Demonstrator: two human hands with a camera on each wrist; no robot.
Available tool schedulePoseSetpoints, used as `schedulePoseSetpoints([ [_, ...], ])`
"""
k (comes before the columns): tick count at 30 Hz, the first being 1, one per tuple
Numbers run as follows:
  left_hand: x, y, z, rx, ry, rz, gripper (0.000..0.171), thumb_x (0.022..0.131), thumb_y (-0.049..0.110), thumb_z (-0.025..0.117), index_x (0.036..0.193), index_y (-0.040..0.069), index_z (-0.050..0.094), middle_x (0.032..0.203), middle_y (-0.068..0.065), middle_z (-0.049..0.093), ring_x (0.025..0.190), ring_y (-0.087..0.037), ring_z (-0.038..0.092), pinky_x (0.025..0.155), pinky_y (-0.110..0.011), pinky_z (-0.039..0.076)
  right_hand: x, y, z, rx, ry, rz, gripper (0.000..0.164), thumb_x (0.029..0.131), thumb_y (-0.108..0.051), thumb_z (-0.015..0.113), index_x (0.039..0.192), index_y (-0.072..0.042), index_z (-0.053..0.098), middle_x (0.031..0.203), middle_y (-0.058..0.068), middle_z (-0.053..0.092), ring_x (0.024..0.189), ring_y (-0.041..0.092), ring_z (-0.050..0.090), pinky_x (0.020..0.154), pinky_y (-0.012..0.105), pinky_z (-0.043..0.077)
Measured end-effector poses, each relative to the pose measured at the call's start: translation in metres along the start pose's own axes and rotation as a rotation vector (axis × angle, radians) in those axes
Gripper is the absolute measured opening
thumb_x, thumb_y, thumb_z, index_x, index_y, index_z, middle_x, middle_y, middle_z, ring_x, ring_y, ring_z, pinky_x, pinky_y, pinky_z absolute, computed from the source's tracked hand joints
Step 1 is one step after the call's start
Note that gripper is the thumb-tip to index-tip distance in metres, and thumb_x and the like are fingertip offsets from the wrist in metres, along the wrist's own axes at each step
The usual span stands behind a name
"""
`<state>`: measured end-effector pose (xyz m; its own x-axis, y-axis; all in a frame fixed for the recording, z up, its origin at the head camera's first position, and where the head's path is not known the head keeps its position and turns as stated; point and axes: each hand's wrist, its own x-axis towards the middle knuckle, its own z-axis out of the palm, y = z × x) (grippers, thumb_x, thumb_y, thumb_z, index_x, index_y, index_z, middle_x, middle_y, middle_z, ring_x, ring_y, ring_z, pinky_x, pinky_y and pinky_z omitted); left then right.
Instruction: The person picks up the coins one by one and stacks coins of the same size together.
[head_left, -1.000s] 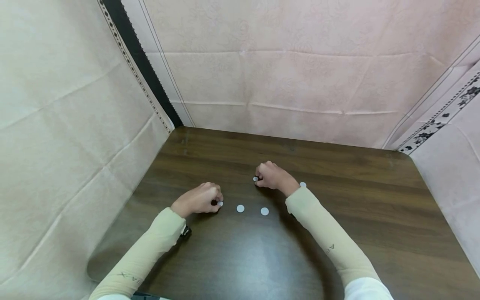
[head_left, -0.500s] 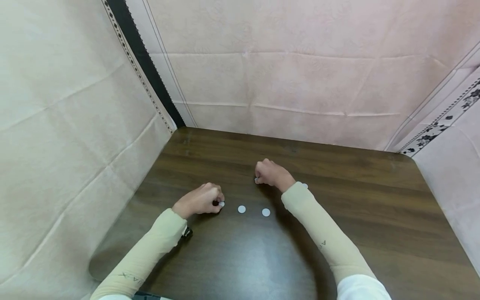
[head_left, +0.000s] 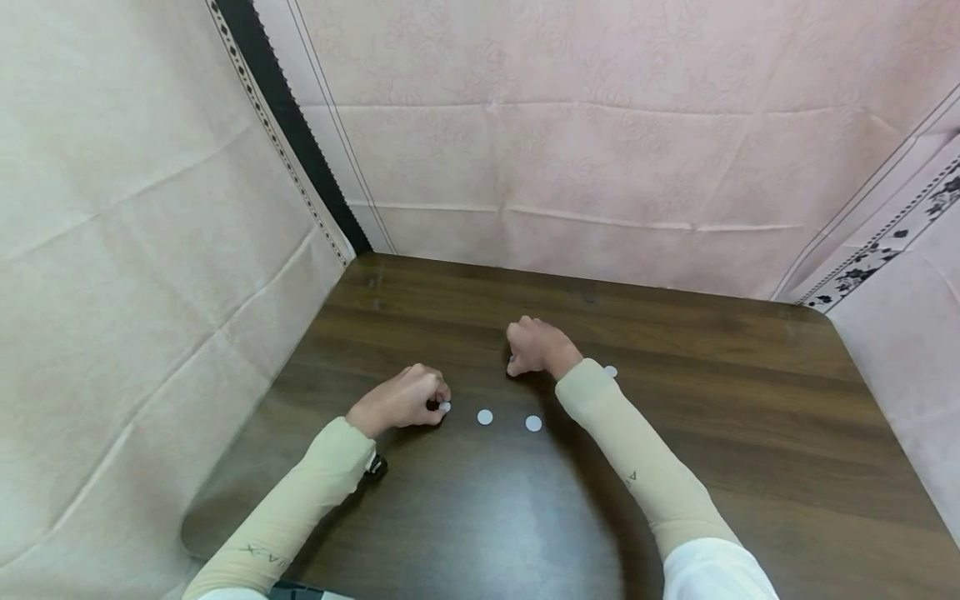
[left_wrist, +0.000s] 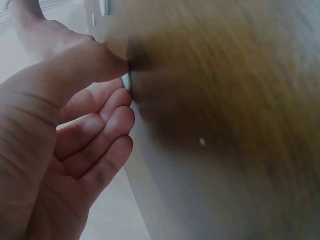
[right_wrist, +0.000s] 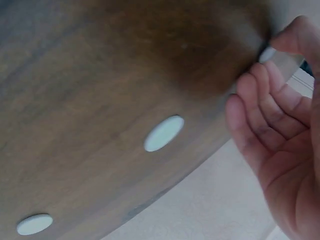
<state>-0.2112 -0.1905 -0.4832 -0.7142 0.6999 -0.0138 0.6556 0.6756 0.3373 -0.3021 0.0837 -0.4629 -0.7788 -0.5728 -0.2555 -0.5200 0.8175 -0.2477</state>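
Thumb and index finger of my left hand (head_left: pixel 401 400) pinch a small white disc (left_wrist: pixel 126 81) low at the brown table; its edge also shows in the head view. Farther back and to the right, my right hand (head_left: pixel 536 345) has another white disc (right_wrist: pixel 266 54) between thumb and index fingertip, right at the table surface. In the head view that disc is hidden behind the fingers. The other fingers of both hands are bent in toward the palm. Two more white discs, a left one (head_left: pixel 485 417) and a right one (head_left: pixel 533 423), lie flat between the hands.
Beside the right sleeve (head_left: pixel 581 383) lies one more white disc (head_left: pixel 611 372), partly covered by it. The wooden table (head_left: pixel 720 400) has rounded corners. Pale cloth (head_left: pixel 585 167) hangs behind it and along both sides. A dark object (head_left: pixel 296 592) shows at the bottom edge.
My right hand has shifted slightly left and turned, so its disc no longer shows in the head view. The left hand has stayed nearly still with its disc.
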Motion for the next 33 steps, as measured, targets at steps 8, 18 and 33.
schedulePoseSetpoints([
  [8, 0.002, 0.003, -0.002, -0.012, -0.010, -0.020, 0.005, 0.093, 0.012, 0.077, 0.093, 0.010, 0.082, 0.093, -0.001, 0.077, 0.079, -0.007, 0.066, 0.075, -0.023, 0.057, -0.009, 0.000, 0.003, 0.034, 0.046, -0.089, 0.032, 0.084, -0.013, 0.073, 0.060, -0.018, 0.053, 0.054, -0.008, 0.042, 0.049, 0.008, 0.034, 0.050, 0.024, 0.031],
  [18, -0.001, 0.002, -0.004, -0.015, -0.004, -0.021, 0.005, 0.092, 0.012, 0.078, 0.094, 0.008, 0.081, 0.090, 0.000, 0.075, 0.080, -0.007, 0.066, 0.076, -0.025, 0.058, -0.019, -0.005, 0.004, 0.076, 0.049, -0.087, 0.008, 0.087, -0.014, 0.075, 0.093, -0.010, 0.072, 0.081, 0.000, 0.068, 0.067, 0.013, 0.059, 0.065, 0.027, 0.050],
  [33, -0.001, 0.004, -0.003, -0.046, -0.001, -0.049, 0.004, 0.092, 0.011, 0.078, 0.089, 0.009, 0.079, 0.086, 0.001, 0.075, 0.079, -0.006, 0.066, 0.074, -0.024, 0.057, -0.025, -0.023, 0.013, 0.064, 0.120, -0.206, 0.009, 0.084, -0.012, 0.076, 0.090, -0.008, 0.073, 0.081, -0.001, 0.069, 0.062, 0.008, 0.057, 0.063, 0.024, 0.051],
])
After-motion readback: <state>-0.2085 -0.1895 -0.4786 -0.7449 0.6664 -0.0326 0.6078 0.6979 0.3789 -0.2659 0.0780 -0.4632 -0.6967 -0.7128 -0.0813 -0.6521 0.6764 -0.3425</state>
